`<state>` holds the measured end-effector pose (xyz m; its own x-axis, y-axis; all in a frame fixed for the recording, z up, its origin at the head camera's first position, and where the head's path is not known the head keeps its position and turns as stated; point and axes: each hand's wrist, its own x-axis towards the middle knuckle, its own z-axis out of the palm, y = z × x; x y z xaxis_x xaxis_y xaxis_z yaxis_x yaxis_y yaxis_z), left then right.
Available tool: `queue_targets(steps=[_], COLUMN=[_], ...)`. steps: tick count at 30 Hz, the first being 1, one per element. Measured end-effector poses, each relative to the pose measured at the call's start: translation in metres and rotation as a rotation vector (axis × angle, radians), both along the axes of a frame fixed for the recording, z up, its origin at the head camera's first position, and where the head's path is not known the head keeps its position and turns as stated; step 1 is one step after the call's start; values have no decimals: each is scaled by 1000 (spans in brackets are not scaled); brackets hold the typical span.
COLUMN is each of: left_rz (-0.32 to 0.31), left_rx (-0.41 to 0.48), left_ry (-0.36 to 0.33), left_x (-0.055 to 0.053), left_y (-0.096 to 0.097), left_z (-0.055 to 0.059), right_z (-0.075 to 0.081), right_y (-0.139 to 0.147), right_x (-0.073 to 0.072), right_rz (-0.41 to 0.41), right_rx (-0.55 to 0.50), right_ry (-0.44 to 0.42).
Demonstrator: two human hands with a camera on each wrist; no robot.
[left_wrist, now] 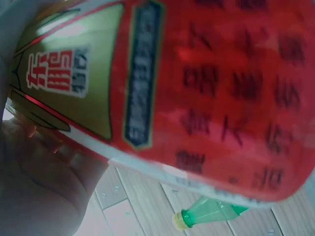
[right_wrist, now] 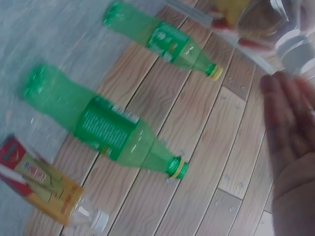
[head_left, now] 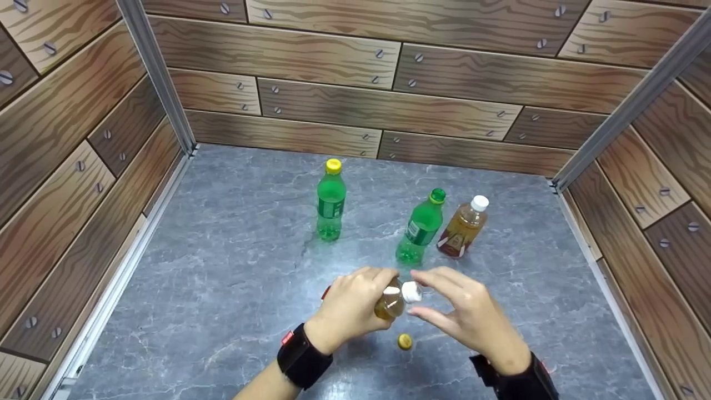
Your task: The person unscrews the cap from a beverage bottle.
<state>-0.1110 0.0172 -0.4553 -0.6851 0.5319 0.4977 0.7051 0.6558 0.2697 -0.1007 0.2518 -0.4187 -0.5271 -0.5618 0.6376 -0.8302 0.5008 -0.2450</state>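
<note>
My left hand grips a bottle of amber drink lying tilted over the table, its white cap pointing right. The bottle's red label fills much of the left wrist view. Around the white cap my right hand stands with thumb and fingers spread, fingertips close above and below it. In the right wrist view that hand has its fingers extended near the cap. A small yellow cap lies on the table below the held bottle.
A green bottle with a yellow cap stands at the back. Right of it stands a second green bottle, its green neck top bearing a yellow ring, beside another amber drink bottle with a white cap. Wood-patterned walls enclose the grey table.
</note>
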Motion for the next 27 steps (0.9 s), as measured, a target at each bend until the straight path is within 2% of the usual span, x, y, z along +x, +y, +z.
queue_targets(steps=[4, 9, 17, 22, 27], left_rz=[-5, -17, -28, -41, -41], left_rx=[23, 37, 33, 19, 11], left_ry=[-2, 4, 28, 16, 0], left_x=[0, 3, 5, 4, 3], left_y=[1, 1, 0, 0, 1], left_z=[1, 3, 6, 5, 3], right_z=[3, 7, 4, 1, -4], right_y=[-7, -11, -8, -2, 2], right_x=[3, 8, 7, 6, 4], right_rz=[-50, -66, 10, 63, 74], right_rx=[-43, -50, -55, -21, -9], right_ry=[-52, -53, 18, 36, 44])
